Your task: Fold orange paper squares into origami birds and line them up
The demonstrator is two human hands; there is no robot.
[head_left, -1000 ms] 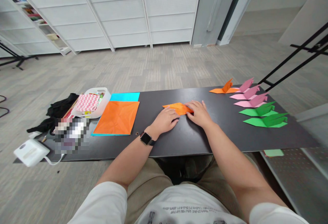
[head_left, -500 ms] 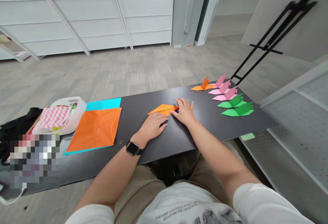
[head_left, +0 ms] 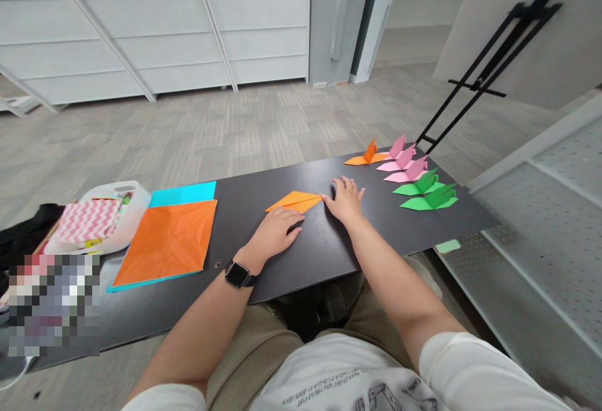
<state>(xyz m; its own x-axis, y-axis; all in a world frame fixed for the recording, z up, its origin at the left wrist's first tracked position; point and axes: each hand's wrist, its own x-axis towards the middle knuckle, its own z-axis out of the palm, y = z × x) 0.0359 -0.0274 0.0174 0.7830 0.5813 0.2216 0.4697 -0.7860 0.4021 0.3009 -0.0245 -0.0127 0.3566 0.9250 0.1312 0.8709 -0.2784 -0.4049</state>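
Note:
A folded piece of orange origami paper [head_left: 296,200], long and pointed at both ends, lies flat on the dark table [head_left: 277,266]. My left hand [head_left: 278,230] rests over its near left edge with the fingers stretched out. At its right tip is my right hand [head_left: 345,201], fingers spread, the thumb touching or very close to the point. Part of the paper's lower left edge is hidden under the left fingers.
Folded paper cranes stand at the table's right end: an orange crane [head_left: 368,155], several pink cranes [head_left: 402,159] and green cranes [head_left: 427,196]. To the left lie orange sheets [head_left: 169,238] over blue paper [head_left: 188,194], beside a white plastic basket [head_left: 136,210]. A black easel [head_left: 451,100] stands beyond.
My right hand has slid right along the paper to its tip, uncovering more of that end. My left hand stays on the paper. The view has shifted slightly.

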